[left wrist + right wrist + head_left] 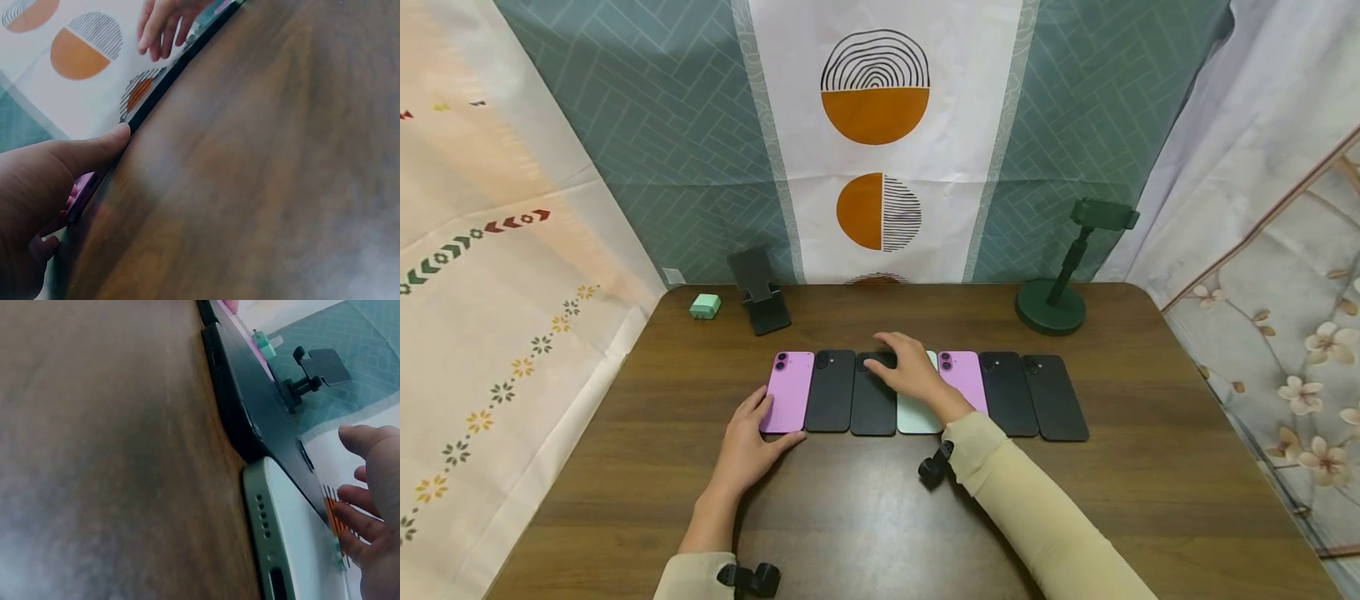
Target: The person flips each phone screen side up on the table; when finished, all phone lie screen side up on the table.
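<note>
Several phones lie side by side in a row across the table, backs up with cameras at the far end. My left hand (751, 433) touches the leftmost pink phone (792, 392), its fingers along the left side and its thumb stretched along the near edge. Beside that phone are a black phone (830, 392) and another black phone (872, 408). Over this second black phone and the mint phone (916, 418) hovers my right hand (913, 369), fingers spread, holding nothing. To the right follow a second pink phone (962, 379), a black phone (1009, 396) and one more black phone (1058, 400).
Behind the row stand a black phone stand (760, 292) at left and a dark green round-based stand (1051, 308) at right. A mint charger (705, 306) sits near the back left corner. The wooden table (850, 517) ends at a patterned cloth backdrop.
</note>
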Demonstrator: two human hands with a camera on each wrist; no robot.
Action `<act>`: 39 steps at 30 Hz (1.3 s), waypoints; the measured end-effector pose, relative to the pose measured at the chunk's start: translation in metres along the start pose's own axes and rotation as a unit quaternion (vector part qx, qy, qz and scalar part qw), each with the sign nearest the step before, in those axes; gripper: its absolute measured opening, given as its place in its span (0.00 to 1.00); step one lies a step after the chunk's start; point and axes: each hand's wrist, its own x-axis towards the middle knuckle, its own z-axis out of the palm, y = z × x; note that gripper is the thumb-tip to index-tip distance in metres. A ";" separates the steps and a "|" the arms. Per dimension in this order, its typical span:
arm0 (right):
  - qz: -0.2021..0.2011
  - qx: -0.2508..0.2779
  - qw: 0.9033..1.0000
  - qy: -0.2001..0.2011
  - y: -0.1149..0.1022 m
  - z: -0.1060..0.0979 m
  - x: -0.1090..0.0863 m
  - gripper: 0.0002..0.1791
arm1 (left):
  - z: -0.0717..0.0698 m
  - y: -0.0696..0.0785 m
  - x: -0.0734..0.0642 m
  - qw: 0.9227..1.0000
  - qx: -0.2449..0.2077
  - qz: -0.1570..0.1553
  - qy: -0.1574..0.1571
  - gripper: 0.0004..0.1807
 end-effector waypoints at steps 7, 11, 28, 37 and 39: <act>-0.004 -0.007 0.999 -0.036 -0.004 0.008 0.010 0.30 | 0.001 0.001 0.000 1.000 -0.006 0.002 0.005 0.52; -0.012 -0.011 0.999 -0.049 -0.007 0.014 0.016 0.30 | 0.001 0.001 0.001 1.000 -0.003 0.002 0.003 0.52; -0.025 -0.031 0.995 -0.094 -0.022 0.040 0.035 0.28 | 0.003 -0.001 0.000 1.000 -0.012 -0.004 -0.002 0.52; -0.033 -0.052 0.991 -0.117 -0.034 0.048 0.043 0.29 | 0.005 -0.001 -0.001 1.000 -0.016 -0.012 -0.001 0.51; -0.037 -0.053 0.991 -0.119 -0.036 0.050 0.046 0.29 | 0.005 -0.001 -0.001 1.000 -0.023 -0.016 0.002 0.51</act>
